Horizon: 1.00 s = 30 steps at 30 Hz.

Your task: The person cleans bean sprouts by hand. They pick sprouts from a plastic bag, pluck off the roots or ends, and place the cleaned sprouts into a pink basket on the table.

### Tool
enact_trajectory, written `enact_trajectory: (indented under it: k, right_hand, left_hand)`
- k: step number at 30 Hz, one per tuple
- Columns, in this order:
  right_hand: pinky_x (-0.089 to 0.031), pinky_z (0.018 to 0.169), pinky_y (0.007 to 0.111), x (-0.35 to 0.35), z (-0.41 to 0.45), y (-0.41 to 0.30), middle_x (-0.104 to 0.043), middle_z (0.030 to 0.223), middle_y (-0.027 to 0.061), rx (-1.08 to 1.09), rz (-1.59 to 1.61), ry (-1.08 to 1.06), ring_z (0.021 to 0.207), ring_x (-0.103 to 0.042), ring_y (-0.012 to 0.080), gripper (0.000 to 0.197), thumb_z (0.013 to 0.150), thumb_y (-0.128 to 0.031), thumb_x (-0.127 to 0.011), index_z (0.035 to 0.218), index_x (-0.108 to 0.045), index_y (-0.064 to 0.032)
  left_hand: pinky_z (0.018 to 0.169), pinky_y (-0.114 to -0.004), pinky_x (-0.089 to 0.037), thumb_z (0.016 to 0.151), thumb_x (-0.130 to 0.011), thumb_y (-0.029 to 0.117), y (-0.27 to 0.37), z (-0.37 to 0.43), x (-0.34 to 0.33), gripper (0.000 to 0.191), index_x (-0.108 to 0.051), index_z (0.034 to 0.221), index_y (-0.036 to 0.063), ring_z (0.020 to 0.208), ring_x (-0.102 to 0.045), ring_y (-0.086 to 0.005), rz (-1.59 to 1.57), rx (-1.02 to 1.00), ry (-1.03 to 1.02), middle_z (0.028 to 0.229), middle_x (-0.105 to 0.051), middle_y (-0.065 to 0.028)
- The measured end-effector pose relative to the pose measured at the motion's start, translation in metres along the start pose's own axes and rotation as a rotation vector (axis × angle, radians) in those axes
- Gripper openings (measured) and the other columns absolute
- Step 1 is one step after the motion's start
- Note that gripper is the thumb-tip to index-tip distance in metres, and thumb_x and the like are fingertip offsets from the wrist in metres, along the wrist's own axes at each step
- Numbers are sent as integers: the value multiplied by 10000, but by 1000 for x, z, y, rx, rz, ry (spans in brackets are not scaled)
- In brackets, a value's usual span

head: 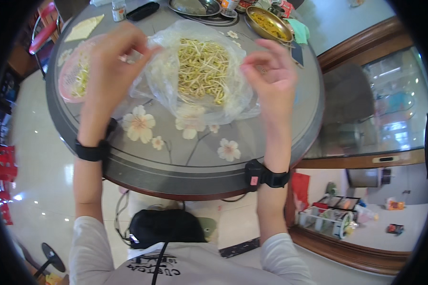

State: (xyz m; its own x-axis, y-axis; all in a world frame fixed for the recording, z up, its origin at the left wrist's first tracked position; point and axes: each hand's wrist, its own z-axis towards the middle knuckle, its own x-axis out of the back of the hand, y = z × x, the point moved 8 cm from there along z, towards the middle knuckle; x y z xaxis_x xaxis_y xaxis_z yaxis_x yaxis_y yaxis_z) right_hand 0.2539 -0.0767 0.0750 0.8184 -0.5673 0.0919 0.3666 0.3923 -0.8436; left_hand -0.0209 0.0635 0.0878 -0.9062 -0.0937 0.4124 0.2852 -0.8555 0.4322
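A clear plastic bag (160, 76) lies spread on the round table, its mouth wide around a heap of bean sprouts (203, 67). My left hand (119, 53) hovers at the bag's left side, bent at the wrist. It is blurred, and whether its fingers pinch anything is unclear. On the bag's right, my right hand (273, 67) is raised with curled, parted fingers and nothing visible in them. Partly hidden behind my left forearm, a pink perforated basket (66, 83) holds more sprouts (81, 76).
Along the far side of the floral-patterned table (196, 149) stand a glass jar (118, 10), a black case (142, 11), a metal plate (196, 7) and a pan of yellow food (269, 26). A phone (297, 55) lies at the right edge. A sliding glass door (396, 103) is beyond.
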Motion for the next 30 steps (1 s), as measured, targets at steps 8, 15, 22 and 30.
enact_trajectory:
  k: [8,15,22,30]
  right_hand:
    - [-419,668,190,97,6,44,-694,904,63,-89,-486,317,756,-545,82,483,728,149,-511,1136,-694,-32]
    - [-416,644,221,111,4,77,-705,883,87,-229,-652,131,714,-529,99,491,719,139,-449,1079,-731,-39]
    - [-458,650,278,122,0,90,-727,939,107,-257,-712,121,728,-577,122,491,708,140,-432,1057,-732,-29]
    - [-516,769,268,94,7,61,-723,993,90,-12,-372,307,801,-648,131,140,902,48,-630,1023,-698,30]
  left_hand:
    - [739,-254,-453,895,-656,6,-62,-3,30,145,-613,1032,21,749,-524,-140,265,185,-48,823,-563,-43]
    - [851,-293,-516,906,-592,-55,-100,-15,22,235,-643,1124,15,894,-678,-184,178,426,-188,961,-700,-101]
    - [849,-364,-521,926,-505,-30,-113,-21,25,271,-677,1124,38,987,-701,-299,184,253,-161,1007,-722,-190]
    - [847,-333,-532,927,-591,17,-35,-10,2,300,-691,1199,91,963,-680,-254,298,81,-316,1086,-721,-129]
